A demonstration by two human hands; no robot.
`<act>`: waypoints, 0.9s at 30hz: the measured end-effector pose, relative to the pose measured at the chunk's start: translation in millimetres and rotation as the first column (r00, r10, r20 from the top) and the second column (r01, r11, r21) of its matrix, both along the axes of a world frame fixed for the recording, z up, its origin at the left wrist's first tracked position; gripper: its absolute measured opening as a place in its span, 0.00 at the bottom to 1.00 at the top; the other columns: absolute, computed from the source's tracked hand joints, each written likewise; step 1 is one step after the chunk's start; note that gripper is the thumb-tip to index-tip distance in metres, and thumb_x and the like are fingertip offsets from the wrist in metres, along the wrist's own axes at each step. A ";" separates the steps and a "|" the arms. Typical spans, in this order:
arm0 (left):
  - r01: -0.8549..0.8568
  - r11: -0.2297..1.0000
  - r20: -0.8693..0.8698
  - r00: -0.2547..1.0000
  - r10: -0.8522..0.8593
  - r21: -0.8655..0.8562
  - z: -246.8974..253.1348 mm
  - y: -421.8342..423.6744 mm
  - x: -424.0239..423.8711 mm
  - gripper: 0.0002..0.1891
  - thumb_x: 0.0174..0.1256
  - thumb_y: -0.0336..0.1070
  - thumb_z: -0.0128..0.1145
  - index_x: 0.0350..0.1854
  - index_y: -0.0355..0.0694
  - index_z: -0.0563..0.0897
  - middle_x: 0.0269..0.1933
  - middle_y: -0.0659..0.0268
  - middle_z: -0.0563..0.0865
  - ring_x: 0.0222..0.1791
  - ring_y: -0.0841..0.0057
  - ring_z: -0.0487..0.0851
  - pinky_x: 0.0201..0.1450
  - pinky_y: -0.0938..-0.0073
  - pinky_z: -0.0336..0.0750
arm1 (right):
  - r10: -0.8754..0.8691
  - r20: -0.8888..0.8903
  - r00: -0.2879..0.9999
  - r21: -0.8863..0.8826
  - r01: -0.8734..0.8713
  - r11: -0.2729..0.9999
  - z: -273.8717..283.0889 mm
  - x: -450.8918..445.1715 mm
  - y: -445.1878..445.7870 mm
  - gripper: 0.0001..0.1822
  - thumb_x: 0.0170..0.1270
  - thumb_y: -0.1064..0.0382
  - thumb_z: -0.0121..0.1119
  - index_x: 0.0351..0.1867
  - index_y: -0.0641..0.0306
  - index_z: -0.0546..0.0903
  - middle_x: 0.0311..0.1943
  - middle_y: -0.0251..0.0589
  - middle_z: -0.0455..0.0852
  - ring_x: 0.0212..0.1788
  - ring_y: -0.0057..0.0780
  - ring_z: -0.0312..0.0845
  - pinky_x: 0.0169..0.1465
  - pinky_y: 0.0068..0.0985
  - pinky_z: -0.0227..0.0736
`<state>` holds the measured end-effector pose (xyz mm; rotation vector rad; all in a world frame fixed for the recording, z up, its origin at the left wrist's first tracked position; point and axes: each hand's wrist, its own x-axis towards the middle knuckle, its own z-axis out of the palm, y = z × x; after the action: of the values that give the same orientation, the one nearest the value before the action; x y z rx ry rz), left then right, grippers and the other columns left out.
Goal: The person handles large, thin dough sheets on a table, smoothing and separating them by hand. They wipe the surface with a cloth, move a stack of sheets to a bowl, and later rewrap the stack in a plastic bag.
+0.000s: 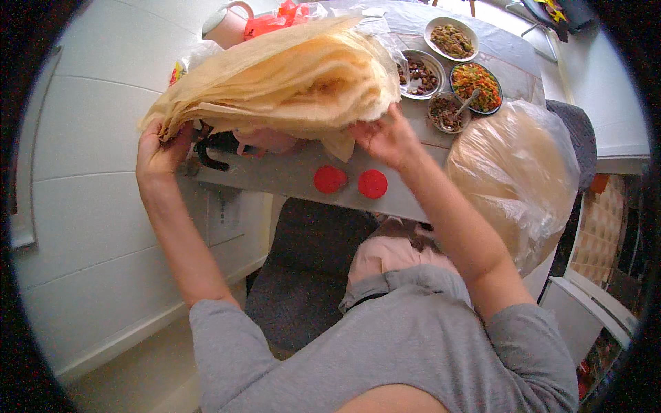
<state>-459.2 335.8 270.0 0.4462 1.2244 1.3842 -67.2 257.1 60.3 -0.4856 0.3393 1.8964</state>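
Observation:
A large stack of thin, yellowish flatbread-like sheets is held up over the table, folded and layered. My left hand grips its gathered left end. At the lower right edge of the stack, my right hand supports it, fingertips partly hidden beneath. Two round red lids or caps, one beside the other, lie near the table's front edge below the stack. A black curved handle and a pink object show partly under the sheets.
Bowls hold cooked food, chopped vegetables, diced pieces and a dark mix with a spoon. A big clear plastic bag bulges at the right. Behind the stack are a pitcher and red bag; a dark chair stands below.

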 end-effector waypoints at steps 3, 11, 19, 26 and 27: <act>-0.094 0.995 -0.073 0.993 0.091 -0.045 6.5 -4.5 27.0 0.18 0.79 0.31 0.46 0.65 0.29 0.76 0.61 0.49 0.83 0.61 0.59 0.82 0.66 0.60 0.80 | 0.028 -0.161 0.987 -0.260 -0.070 0.963 -16.7 -29.6 -18.4 0.53 0.66 0.23 0.53 0.72 0.72 0.60 0.68 0.52 0.69 0.70 0.51 0.67 0.76 0.53 0.61; 0.354 0.934 -0.765 0.587 -0.266 -0.053 11.8 -12.6 22.4 0.17 0.74 0.28 0.57 0.63 0.33 0.77 0.56 0.59 0.86 0.55 0.69 0.85 0.61 0.69 0.81 | 0.018 -0.261 0.965 -0.080 -0.040 0.996 -31.3 -63.8 -21.3 0.63 0.54 0.15 0.56 0.80 0.56 0.52 0.76 0.49 0.58 0.77 0.52 0.55 0.80 0.54 0.51; 0.135 0.991 -0.257 0.958 -0.127 0.015 12.2 30.0 -21.6 0.16 0.77 0.26 0.51 0.63 0.28 0.76 0.56 0.53 0.85 0.54 0.64 0.85 0.62 0.65 0.82 | -0.236 0.022 0.971 0.277 0.221 0.935 27.6 -40.0 23.1 0.58 0.56 0.10 0.42 0.80 0.47 0.58 0.78 0.45 0.60 0.77 0.52 0.56 0.76 0.59 0.55; 0.274 0.962 -0.038 0.961 -0.274 -0.002 42.5 106.5 -69.3 0.17 0.80 0.24 0.43 0.65 0.22 0.73 0.63 0.42 0.80 0.59 0.58 0.84 0.68 0.60 0.80 | -0.056 0.000 0.998 0.238 0.055 0.970 62.4 6.7 106.8 0.34 0.73 0.38 0.55 0.71 0.57 0.70 0.69 0.52 0.75 0.70 0.53 0.70 0.73 0.56 0.65; 0.268 0.963 -0.027 0.963 -0.267 0.025 46.9 112.1 -65.4 0.18 0.80 0.25 0.43 0.65 0.23 0.73 0.63 0.43 0.80 0.58 0.59 0.84 0.68 0.61 0.80 | -0.049 0.040 0.998 0.222 0.039 0.974 78.8 11.6 122.2 0.30 0.75 0.43 0.54 0.70 0.58 0.72 0.67 0.53 0.77 0.68 0.52 0.73 0.72 0.54 0.68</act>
<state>-524.7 447.9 316.9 0.6259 1.1187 1.1682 -55.6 379.3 139.0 -0.3674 0.1057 1.8500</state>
